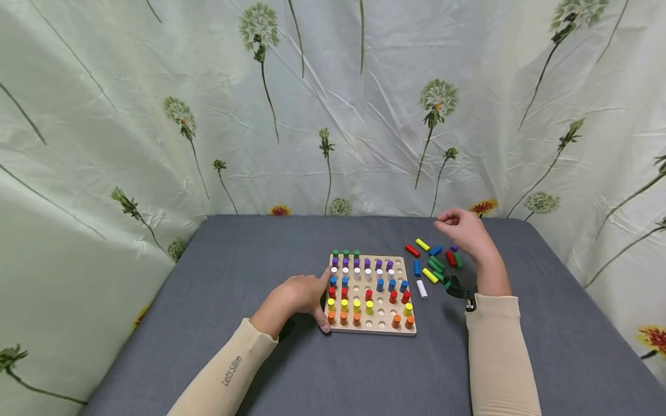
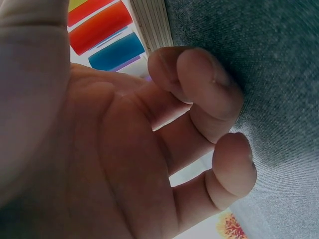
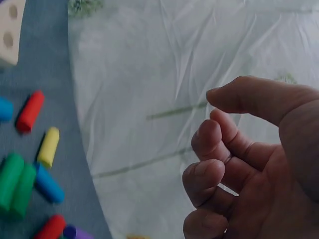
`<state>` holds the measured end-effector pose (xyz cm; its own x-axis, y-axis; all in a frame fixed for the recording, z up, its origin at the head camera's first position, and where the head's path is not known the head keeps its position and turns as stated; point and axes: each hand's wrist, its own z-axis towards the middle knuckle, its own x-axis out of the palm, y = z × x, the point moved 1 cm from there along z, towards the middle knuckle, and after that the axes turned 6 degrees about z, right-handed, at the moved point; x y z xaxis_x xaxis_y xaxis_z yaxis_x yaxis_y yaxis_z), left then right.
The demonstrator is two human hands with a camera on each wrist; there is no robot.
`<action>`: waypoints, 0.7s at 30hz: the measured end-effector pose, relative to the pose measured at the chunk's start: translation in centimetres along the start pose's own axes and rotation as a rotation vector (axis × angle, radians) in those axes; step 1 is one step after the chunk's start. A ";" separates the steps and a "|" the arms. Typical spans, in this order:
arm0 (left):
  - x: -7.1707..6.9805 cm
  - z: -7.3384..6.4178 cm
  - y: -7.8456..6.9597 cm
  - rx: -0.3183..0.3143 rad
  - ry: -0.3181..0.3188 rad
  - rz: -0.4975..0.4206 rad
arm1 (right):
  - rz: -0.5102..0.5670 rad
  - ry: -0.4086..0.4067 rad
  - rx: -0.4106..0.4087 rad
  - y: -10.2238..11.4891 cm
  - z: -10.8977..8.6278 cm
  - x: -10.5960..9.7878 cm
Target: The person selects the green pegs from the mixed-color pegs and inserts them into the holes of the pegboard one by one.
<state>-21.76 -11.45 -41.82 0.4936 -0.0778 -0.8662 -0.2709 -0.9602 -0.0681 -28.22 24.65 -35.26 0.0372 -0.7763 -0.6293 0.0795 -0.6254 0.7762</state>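
A square light-wood pegboard [image 1: 374,331] holds upright pegs in rows by colour, from green at the back to orange [image 1: 343,318] in front, with bare holes among them. My left hand [image 1: 300,294] rests along its left side, thumb at the near corner. In the left wrist view, its bent fingers [image 2: 212,79] lie by the board's wooden edge [image 2: 152,25]. Raised beyond the loose pegs, my right hand [image 1: 465,231] holds nothing. Its thumb and forefinger are close but apart in the right wrist view, the other fingers [image 3: 204,174] loosely curled.
Loose pegs lie right of the board: a white peg [image 1: 422,289] nearest, then several green, yellow, red, blue and purple ones. Grey cloth [image 1: 234,260] covers the table. A flowered curtain [image 1: 364,144] hangs behind it and at both sides.
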 end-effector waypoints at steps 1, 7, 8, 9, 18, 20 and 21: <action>0.0 0.0 0.0 -0.001 -0.001 0.004 | -0.008 -0.003 0.013 -0.3 -0.1 -0.3; -0.1 0.0 -0.1 -0.006 0.007 0.000 | -0.077 -0.014 0.085 -2.6 -0.2 -1.3; -0.1 0.0 -0.1 -0.007 0.008 -0.002 | -0.083 -0.012 0.100 -3.0 -0.1 -1.4; -0.1 0.0 -0.1 -0.008 0.008 -0.003 | -0.089 -0.007 0.115 -3.4 -0.1 -1.4; -0.1 -0.1 -0.2 -0.007 0.005 -0.008 | -0.205 0.068 0.250 -6.4 0.3 -1.5; -0.1 -0.2 -0.2 -0.007 0.003 -0.008 | -0.233 0.082 0.282 -7.0 0.4 -1.4; -0.1 -0.2 -0.2 -0.007 0.004 -0.005 | -0.248 0.089 0.302 -7.2 0.4 -1.4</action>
<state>-21.60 -11.32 -41.58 0.4980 -0.0737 -0.8640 -0.2624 -0.9625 -0.0691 -29.21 30.25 -39.96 0.1413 -0.5976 -0.7893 -0.1989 -0.7981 0.5687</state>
